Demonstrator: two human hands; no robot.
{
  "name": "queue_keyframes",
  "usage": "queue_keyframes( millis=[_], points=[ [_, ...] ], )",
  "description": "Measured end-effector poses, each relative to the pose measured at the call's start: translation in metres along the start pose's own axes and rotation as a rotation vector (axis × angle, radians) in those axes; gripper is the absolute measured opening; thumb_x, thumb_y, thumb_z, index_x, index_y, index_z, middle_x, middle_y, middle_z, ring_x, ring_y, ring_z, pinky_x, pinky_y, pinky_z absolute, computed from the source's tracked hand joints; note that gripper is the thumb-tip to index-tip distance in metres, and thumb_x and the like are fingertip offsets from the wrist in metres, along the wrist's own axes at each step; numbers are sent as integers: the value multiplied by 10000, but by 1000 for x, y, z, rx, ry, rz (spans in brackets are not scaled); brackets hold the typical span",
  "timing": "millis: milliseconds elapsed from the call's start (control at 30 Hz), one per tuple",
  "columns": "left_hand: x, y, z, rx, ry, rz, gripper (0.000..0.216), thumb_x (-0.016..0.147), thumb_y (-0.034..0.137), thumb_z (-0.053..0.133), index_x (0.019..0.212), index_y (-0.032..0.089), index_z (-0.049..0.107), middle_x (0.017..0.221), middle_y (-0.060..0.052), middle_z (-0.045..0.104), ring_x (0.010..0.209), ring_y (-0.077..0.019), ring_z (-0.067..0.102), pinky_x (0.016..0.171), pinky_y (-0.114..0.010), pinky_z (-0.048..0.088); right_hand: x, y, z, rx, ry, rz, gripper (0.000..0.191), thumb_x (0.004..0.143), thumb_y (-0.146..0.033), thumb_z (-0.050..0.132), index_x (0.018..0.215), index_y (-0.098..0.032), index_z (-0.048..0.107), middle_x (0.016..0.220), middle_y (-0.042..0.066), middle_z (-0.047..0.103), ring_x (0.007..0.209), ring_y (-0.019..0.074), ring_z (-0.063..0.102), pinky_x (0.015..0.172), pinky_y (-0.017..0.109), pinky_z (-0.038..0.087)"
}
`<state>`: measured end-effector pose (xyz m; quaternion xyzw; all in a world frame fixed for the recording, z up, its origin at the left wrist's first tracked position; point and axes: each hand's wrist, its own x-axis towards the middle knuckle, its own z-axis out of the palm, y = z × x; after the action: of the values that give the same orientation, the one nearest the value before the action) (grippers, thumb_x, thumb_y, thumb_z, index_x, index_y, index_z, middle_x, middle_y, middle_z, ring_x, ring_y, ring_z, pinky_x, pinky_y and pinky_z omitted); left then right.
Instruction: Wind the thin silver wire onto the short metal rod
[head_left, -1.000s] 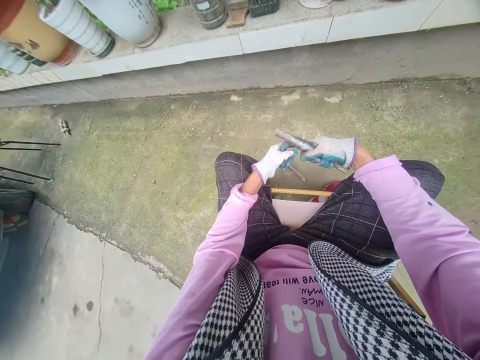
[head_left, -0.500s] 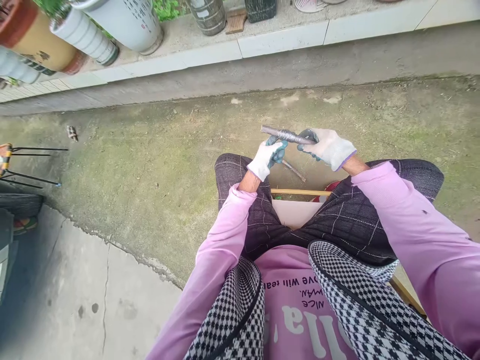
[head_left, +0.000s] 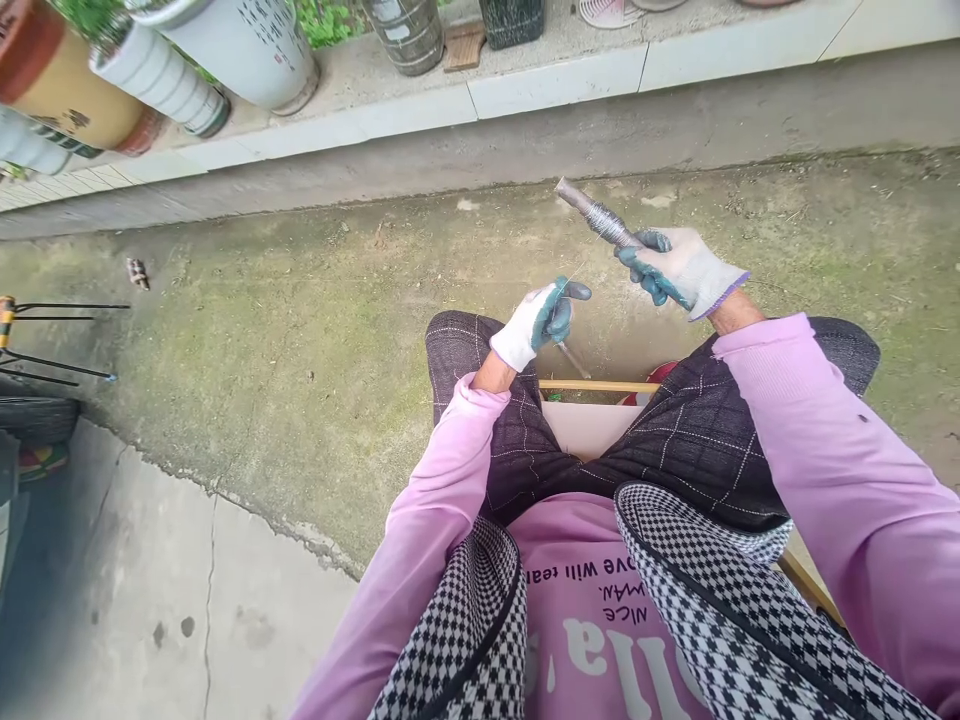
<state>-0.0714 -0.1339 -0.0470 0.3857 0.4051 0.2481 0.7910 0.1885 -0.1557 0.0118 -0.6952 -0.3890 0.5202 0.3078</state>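
My right hand (head_left: 667,265), in a white glove with a blue-grey coated palm, grips the lower end of a short stick (head_left: 574,195). Silvery wire (head_left: 606,222) is wound in a coil round the stick's middle. The stick slants up and left over the ground. Lower and to the left, my left hand (head_left: 551,315) wears a matching glove, its fingers curled and the index finger pointing right. A thin stick (head_left: 574,360) sticks out below that hand. A fine strand of wire seems to run up from the left fingers toward the coil; most of it is too thin to follow.
Beyond the hands runs a low tiled ledge (head_left: 555,90) bearing several flowerpots, among them a white pot (head_left: 247,50). A thin-legged stool (head_left: 60,340) stands at the left. A small brown object (head_left: 138,273) lies on the mossy ground. Between my knees is a yellowish bar (head_left: 600,386).
My right hand has moved up and right with the wire-wound stick, which now tilts more steeply. The left hand is now apart from that stick, its index finger stretched out.
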Motion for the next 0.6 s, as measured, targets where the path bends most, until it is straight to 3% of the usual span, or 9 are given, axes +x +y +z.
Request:
queue_keyframes(
  millis=[167, 300, 467, 533, 600],
  points=[
    [-10, 9, 3, -47, 60, -1, 368, 1247, 365, 855, 953, 164, 763, 529, 117, 341, 471, -77, 270, 527, -194, 312, -4, -13, -8, 62, 87, 20, 272, 1360, -32, 670, 1141, -193, 666, 801, -28, 598, 588, 122, 474, 503, 219, 387],
    [-11, 11, 1, -52, 108, 24, 379, 1184, 452, 927, 968, 176, 781, 531, 137, 278, 476, -77, 230, 526, -208, 268, 0, -10, -13, 19, 106, 38, 278, 1348, -49, 713, 1118, -195, 660, 791, -30, 596, 581, 113, 477, 510, 200, 381],
    [-12, 5, -5, 116, 17, 108, 210, 983, 337, 893, 915, 154, 817, 569, 94, 424, 505, -72, 263, 547, -251, 240, 5, -9, -19, 63, 131, 51, 252, 1305, -40, 733, 1126, -202, 660, 800, -24, 594, 575, 118, 472, 492, 199, 388],
    [-8, 1, -5, 283, 25, 84, 150, 983, 295, 808, 920, 160, 823, 608, 67, 509, 533, -89, 325, 569, -262, 262, 5, -8, -27, 146, 135, 31, 242, 1283, -83, 783, 1127, -211, 649, 793, -23, 582, 572, 122, 436, 462, 206, 353],
    [0, -3, -5, 531, 52, 70, 116, 988, 223, 758, 910, 165, 821, 697, 33, 633, 605, -110, 438, 627, -262, 344, 3, -5, -38, 234, 39, -30, 242, 1240, -182, 877, 1139, -207, 659, 797, -18, 576, 570, 121, 404, 440, 211, 332]
  ],
)
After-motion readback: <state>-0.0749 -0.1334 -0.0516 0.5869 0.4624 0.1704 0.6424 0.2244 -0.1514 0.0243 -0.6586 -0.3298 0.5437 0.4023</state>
